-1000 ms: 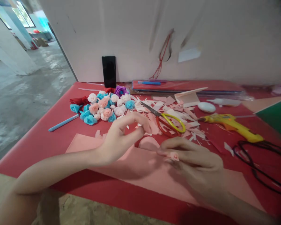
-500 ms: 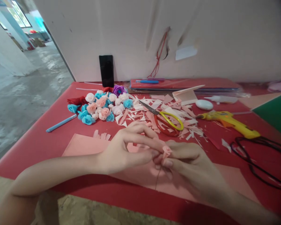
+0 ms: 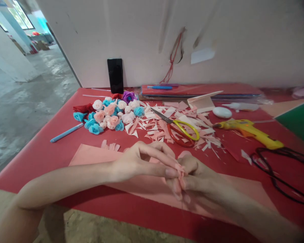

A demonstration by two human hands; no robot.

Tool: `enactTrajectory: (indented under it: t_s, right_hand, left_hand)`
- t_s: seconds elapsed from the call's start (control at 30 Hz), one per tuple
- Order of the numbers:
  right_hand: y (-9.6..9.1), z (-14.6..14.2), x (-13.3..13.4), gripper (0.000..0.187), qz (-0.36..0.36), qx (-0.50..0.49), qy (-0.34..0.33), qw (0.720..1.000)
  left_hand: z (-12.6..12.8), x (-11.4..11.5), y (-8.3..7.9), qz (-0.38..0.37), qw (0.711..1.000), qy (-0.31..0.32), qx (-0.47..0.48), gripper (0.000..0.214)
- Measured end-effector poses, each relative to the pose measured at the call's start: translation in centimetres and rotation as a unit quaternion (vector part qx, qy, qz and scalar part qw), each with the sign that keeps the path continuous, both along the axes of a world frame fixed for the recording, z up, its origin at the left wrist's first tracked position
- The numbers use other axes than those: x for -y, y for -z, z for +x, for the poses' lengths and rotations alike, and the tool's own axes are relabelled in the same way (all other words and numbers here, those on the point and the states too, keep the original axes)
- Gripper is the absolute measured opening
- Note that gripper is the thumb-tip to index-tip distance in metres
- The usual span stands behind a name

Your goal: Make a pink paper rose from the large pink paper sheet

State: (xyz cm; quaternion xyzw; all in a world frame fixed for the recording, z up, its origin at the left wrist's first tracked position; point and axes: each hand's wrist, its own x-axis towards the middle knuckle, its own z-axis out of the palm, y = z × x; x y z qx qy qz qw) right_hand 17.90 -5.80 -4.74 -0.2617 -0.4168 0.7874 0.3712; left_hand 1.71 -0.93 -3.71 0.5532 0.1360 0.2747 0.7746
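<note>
Between my two hands is a small pink paper flower [image 3: 181,170], partly covered by fingers. My left hand [image 3: 142,158] comes in from the left, its thumb and index finger pinched on the flower's near side. From the right, my right hand [image 3: 204,177] grips the same flower low down, fingers closed round it. A thin strand hangs beneath. Under both hands lies a sheet of pink paper [image 3: 91,157]. Beyond them, scissors [image 3: 183,131] with a yellow and a red handle rest on a heap of pink and white paper scraps [image 3: 155,125].
Several finished paper roses [image 3: 112,122] are heaped at the left, beside a blue pen [image 3: 66,133]. A black phone [image 3: 115,76] leans on the back board. At the right lie a yellow glue gun [image 3: 253,130], its black cord [image 3: 271,179] and a white oval object [image 3: 222,112].
My left thumb and index finger have closed onto the pink flower, and my left wrist has shifted slightly right. My right hand has turned a little, still holding the flower.
</note>
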Motion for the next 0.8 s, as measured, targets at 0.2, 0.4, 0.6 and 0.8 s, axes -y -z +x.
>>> enactTrajectory:
  t_s: [0.2,0.4,0.6,0.8]
  right_hand:
    - [-0.3,-0.4,0.2,0.013,-0.048,-0.035,-0.004,0.998]
    - [-1.1,0.1,0.0,0.011,0.05,0.076,0.054,0.994]
    - [-2.5,-0.4,0.8,0.014,0.461,0.364,0.241,0.773]
    - [-0.9,-0.3,1.4,0.017,0.605,0.47,0.309,0.564]
  left_hand:
    - [0.0,0.3,0.3,0.006,1.0,-0.006,0.004,0.026]
    - [0.1,0.2,0.2,0.056,0.996,-0.065,0.008,0.03]
    - [0.4,0.6,0.4,0.186,0.961,-0.204,0.004,0.021]
    - [0.9,1.1,0.7,0.246,0.927,-0.284,-0.015,0.005]
